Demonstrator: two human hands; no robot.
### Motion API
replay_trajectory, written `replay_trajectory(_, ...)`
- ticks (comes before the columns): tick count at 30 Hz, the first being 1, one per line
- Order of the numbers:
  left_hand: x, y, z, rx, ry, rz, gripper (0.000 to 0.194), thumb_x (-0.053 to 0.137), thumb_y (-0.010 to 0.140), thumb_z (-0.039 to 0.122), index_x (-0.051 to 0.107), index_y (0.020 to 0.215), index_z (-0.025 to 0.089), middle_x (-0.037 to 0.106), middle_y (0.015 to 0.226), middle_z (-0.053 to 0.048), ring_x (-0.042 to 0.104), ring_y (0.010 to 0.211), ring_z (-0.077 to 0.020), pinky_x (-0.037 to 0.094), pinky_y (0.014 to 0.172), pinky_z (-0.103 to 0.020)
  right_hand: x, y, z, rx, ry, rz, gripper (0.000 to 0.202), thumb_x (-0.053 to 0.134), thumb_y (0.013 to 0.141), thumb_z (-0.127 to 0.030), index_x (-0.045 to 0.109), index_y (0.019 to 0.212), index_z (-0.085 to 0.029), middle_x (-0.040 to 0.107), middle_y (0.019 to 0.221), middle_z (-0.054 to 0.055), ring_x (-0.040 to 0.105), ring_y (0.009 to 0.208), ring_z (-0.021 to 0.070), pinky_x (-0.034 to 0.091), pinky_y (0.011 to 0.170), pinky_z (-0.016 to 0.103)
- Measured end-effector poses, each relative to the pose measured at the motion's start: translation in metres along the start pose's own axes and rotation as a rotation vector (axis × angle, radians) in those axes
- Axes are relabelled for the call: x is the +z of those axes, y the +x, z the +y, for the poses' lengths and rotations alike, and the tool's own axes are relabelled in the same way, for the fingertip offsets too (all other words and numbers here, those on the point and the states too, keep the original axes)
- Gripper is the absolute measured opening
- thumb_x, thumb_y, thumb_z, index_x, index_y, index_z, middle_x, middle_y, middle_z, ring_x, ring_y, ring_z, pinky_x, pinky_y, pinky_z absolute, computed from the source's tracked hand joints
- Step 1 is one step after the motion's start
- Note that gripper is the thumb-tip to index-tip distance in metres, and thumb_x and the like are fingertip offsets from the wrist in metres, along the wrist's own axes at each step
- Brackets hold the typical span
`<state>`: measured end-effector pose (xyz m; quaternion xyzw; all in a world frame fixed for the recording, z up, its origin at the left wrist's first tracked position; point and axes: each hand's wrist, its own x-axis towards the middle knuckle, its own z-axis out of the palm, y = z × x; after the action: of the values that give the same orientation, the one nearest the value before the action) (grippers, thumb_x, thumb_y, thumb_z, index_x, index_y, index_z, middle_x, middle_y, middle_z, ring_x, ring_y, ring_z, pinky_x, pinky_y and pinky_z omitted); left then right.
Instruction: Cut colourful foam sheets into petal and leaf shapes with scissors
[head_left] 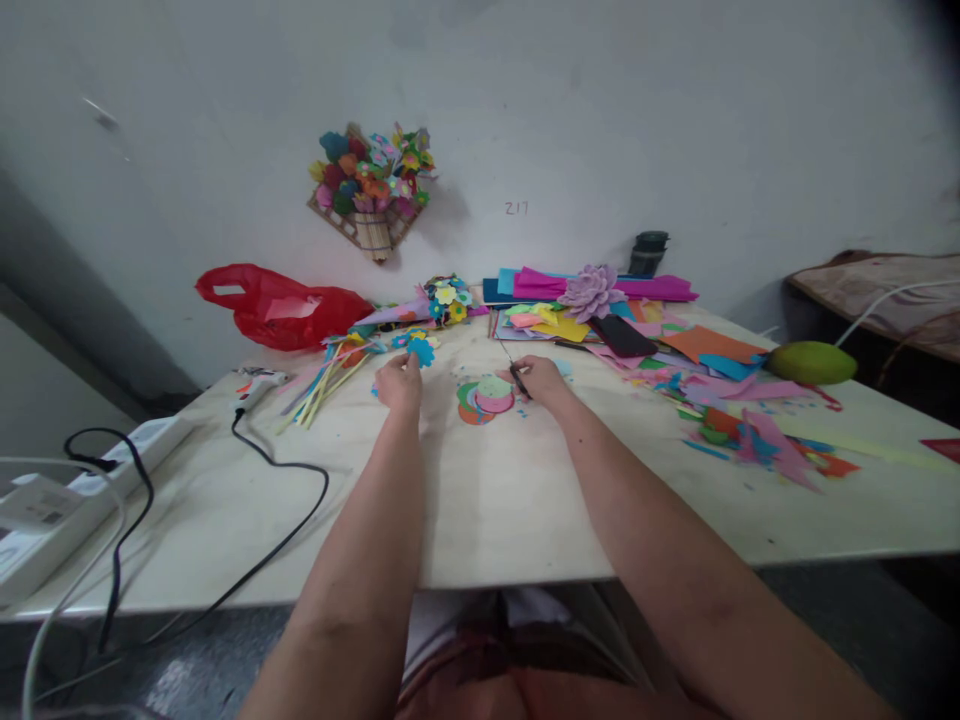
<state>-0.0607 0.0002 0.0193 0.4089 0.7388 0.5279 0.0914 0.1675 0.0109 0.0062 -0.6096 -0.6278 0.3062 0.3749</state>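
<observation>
The writing I can read is "217" (517, 208), in faint reddish strokes on the wall (675, 120). A small dark patch marks the white adapter (39, 503) at the left, too small to read.

The person's left hand (400, 380) pinches a blue scalloped flower (421, 350) by its lower edge. The right hand (538, 380) grasps black-handled scissors (518, 380), their thin blades pointing away; fingers hide part of the handles, and I can't tell whether the blades are parted. Between the hands, on the table (495, 500), overlap round paper pieces (495, 395) in pale green, pink, green and orange, with tiny scraps about them.

The red bag (300, 318) has something pinkish inside that I can't make out. Colored sheets partly cover one another beneath the lilac flower (592, 291) and around a flat black object (622, 336). The power strip (150, 440) runs out of view at the left.

The table's near edge is bare in front of the person, with open surface between the forearms. Farther right, cut scraps (780, 440) spread below the green fruit (812, 362); a black cord (281, 463) loops over the left part and down past the edge.
</observation>
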Motion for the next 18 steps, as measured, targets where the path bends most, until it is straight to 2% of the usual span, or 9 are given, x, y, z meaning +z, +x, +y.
replay_trajectory(3,-0.010,0.001,-0.001,-0.091,0.066,0.129,0.018,0.059,0.071,0.035,0.067,0.077,0.020,0.066,0.091,-0.013,0.050,0.108,-0.0325,0.037,0.086,-0.045,-0.002,0.001,0.002,0.002,-0.081,0.002,0.034,0.067,0.072,-0.041,0.067,0.096,-0.017,0.064,0.059,0.001,0.058,0.046,0.0120,0.045,0.048,0.022)
replay_trajectory(5,-0.013,0.002,-0.002,-0.128,0.111,0.195,0.016,0.060,0.070,0.034,0.066,0.074,0.020,0.065,0.098,-0.013,0.043,0.116,-0.0345,0.029,0.095,-0.052,-0.002,0.002,0.004,0.000,-0.113,0.008,0.036,0.066,0.072,-0.044,0.067,0.097,-0.019,0.065,0.060,0.000,0.059,0.046,0.0122,0.045,0.050,0.022)
replay_trajectory(8,-0.016,0.006,-0.006,-0.242,0.161,0.218,0.018,0.062,0.069,0.035,0.065,0.077,0.019,0.061,0.104,-0.016,0.038,0.122,-0.0371,0.018,0.101,-0.058,-0.002,0.005,0.007,-0.003,-0.135,0.017,0.039,0.065,0.071,-0.049,0.067,0.096,-0.020,0.065,0.060,0.000,0.059,0.046,0.0124,0.044,0.050,0.022)
replay_trajectory(10,-0.017,0.006,-0.007,-0.287,0.158,0.244,0.025,0.062,0.070,0.034,0.065,0.088,0.018,0.058,0.110,-0.017,0.034,0.125,-0.0373,0.015,0.103,-0.059,-0.002,0.006,0.008,-0.001,-0.140,0.021,0.041,0.064,0.070,-0.051,0.066,0.095,-0.020,0.065,0.060,-0.001,0.059,0.045,0.0125,0.044,0.050,0.022)
replay_trajectory(12,-0.017,0.005,-0.008,-0.283,0.149,0.298,0.035,0.059,0.073,0.032,0.060,0.105,0.017,0.055,0.118,-0.018,0.032,0.129,-0.0358,0.016,0.104,-0.058,-0.002,0.005,0.007,0.005,-0.142,0.022,0.041,0.064,0.069,-0.052,0.066,0.095,-0.020,0.066,0.061,-0.001,0.059,0.045,0.0123,0.044,0.050,0.022)
replay_trajectory(14,-0.017,0.002,-0.006,-0.221,0.137,0.378,0.042,0.056,0.075,0.028,0.055,0.116,0.016,0.054,0.122,-0.018,0.034,0.128,-0.0327,0.018,0.106,-0.054,-0.003,0.004,0.006,0.010,-0.141,0.022,0.040,0.064,0.070,-0.050,0.066,0.096,-0.020,0.066,0.063,-0.001,0.060,0.045,0.0122,0.044,0.050,0.022)
replay_trajectory(16,-0.016,-0.002,-0.001,-0.115,0.130,0.381,0.044,0.056,0.075,0.026,0.055,0.118,0.017,0.056,0.121,-0.015,0.037,0.127,-0.0286,0.018,0.108,-0.047,-0.004,0.004,0.005,0.019,-0.140,0.024,0.039,0.065,0.070,-0.049,0.066,0.096,-0.020,0.067,0.064,0.000,0.061,0.048,0.0125,0.045,0.052,0.022)
replay_trajectory(18,-0.012,-0.006,0.004,-0.010,0.141,0.377,0.038,0.055,0.075,0.023,0.060,0.112,0.016,0.061,0.113,-0.013,0.043,0.121,-0.0268,0.016,0.109,-0.045,-0.005,0.004,0.005,0.027,-0.138,0.038,0.038,0.066,0.070,-0.047,0.066,0.098,-0.020,0.068,0.067,0.000,0.062,0.051,0.0132,0.046,0.054,0.023)
